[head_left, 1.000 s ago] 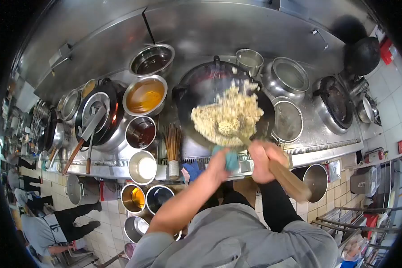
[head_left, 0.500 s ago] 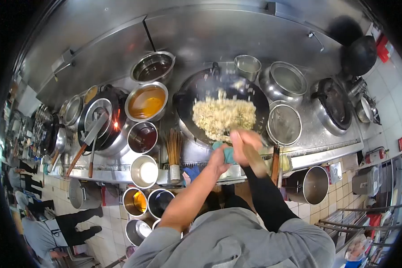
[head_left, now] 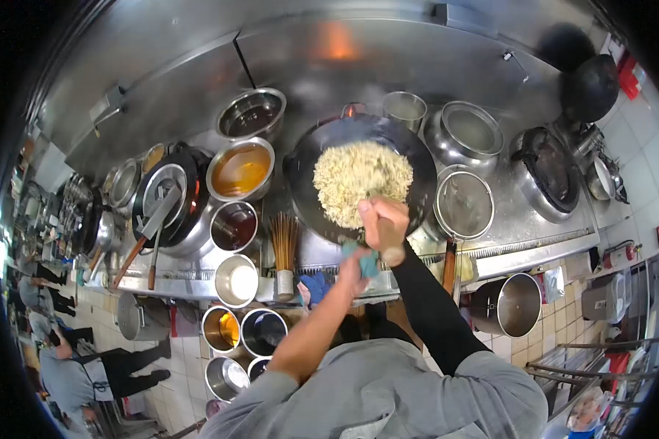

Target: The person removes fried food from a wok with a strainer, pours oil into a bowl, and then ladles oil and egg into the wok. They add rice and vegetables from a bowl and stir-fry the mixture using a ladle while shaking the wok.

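Observation:
A large dark wok holds a mound of pale fried rice; the grains look blurred on the right side. My left hand grips a green cloth at the wok's near edge. Over the near part of the rice, my right hand is closed round the handle of a utensil, whose wooden end shows below the fist. The working end of that utensil is hard to make out against the rice.
Left of the wok stand a bowl of orange liquid, a bamboo brush and a steel pot. A round strainer lies to the right. Two co-workers, one in grey, are at the far left.
The rice has settled from a scattered toss into a rounder mound. My right hand has moved slightly up and left, its utensil handle now more upright. My left hand has shifted slightly left with the cloth.

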`<state>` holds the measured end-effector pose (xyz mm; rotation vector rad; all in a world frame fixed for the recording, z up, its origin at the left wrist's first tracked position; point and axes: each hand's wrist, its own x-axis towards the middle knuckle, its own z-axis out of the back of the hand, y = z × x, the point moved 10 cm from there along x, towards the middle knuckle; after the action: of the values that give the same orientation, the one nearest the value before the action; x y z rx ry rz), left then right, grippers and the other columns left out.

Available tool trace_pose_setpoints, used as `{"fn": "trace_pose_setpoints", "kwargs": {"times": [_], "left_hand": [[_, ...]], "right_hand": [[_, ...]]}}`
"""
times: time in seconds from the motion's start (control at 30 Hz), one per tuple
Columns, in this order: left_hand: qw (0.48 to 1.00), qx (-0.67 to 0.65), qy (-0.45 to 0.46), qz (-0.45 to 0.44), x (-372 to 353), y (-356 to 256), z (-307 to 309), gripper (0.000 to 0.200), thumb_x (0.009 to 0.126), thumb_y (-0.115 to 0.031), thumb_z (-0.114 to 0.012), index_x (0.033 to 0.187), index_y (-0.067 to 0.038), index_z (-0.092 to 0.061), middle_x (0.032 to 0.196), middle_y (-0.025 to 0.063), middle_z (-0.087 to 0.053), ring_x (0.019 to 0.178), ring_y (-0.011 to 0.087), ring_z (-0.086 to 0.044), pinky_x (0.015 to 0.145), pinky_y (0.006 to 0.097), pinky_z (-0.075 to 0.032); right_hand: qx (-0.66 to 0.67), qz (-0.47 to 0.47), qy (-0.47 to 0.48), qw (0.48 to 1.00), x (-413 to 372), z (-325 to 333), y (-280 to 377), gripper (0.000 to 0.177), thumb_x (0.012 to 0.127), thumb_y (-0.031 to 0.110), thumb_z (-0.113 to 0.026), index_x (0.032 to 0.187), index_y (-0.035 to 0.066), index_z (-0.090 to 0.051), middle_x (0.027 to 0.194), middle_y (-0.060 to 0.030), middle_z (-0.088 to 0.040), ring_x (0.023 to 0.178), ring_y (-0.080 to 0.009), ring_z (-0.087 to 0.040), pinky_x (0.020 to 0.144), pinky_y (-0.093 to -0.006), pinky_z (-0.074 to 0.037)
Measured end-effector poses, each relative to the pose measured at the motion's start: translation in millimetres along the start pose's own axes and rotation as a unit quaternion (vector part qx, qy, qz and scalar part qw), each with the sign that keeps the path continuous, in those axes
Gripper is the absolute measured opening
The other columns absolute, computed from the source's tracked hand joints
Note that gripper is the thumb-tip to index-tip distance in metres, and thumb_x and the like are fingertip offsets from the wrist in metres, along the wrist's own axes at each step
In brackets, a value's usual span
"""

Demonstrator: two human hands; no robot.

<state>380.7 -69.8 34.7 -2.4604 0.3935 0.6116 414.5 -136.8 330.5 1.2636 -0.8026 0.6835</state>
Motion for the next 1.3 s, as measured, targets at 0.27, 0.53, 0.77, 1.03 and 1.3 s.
{"fn": "trace_pose_setpoints", "kwargs": {"times": [0.27,0.53,0.77,1.03,1.3], "left_hand": [[0.99,-0.088,-0.034,0.104,-86,-22,-56,0.012,0.094,-0.019,-0.048,0.097,-0.011,-0.057,0.085,0.007,-0.061,0.07,0.023,-0.06,0.062,0.0402,-0.053],[0.993,0.037,-0.107,0.016,-29,46,62,0.012,0.086,-0.012,-0.058,0.098,-0.01,-0.057,0.09,0.009,-0.064,0.076,0.0249,-0.065,0.067,0.0399,-0.056],[0.992,-0.055,0.0,0.114,-46,-19,-55,0.021,0.096,-0.023,-0.043,0.1,-0.01,-0.058,0.09,0.0084,-0.065,0.078,0.0235,-0.063,0.069,0.0412,-0.054],[0.996,0.004,-0.073,0.056,-34,58,64,0.023,0.086,-0.011,-0.057,0.109,-0.009,-0.056,0.092,0.0094,-0.063,0.075,0.0252,-0.063,0.065,0.044,-0.055],[0.993,-0.052,-0.091,0.052,19,-14,-12,0.013,0.093,-0.018,-0.053,0.095,-0.007,-0.059,0.079,0.0064,-0.061,0.068,0.021,-0.06,0.058,0.04,-0.052]], "right_hand": [[0.23,0.097,0.088,0.964,-2,50,69,0.033,0.079,-0.001,-0.063,0.054,0.002,-0.042,0.045,-0.0059,-0.039,0.033,-0.0188,-0.035,0.037,-0.0317,-0.03],[0.076,0.114,0.057,0.989,21,6,11,0.035,0.067,-0.002,-0.071,0.053,0.004,-0.04,0.052,-0.0079,-0.04,0.041,-0.025,-0.041,0.041,-0.0379,-0.026],[0.25,0.069,0.099,0.961,6,41,57,0.035,0.08,0.0,-0.063,0.054,0.004,-0.04,0.048,-0.0069,-0.04,0.036,-0.0209,-0.037,0.039,-0.0337,-0.029],[0.156,0.123,0.154,0.968,81,2,13,0.037,0.075,0.004,-0.069,0.054,0.004,-0.039,0.048,-0.007,-0.035,0.039,-0.0234,-0.037,0.042,-0.0363,-0.026],[0.178,-0.068,0.393,0.9,113,4,-8,0.029,0.084,0.002,-0.061,0.062,0.003,-0.042,0.059,-0.0036,-0.046,0.056,-0.012,-0.045,0.051,-0.0302,-0.036]]}}
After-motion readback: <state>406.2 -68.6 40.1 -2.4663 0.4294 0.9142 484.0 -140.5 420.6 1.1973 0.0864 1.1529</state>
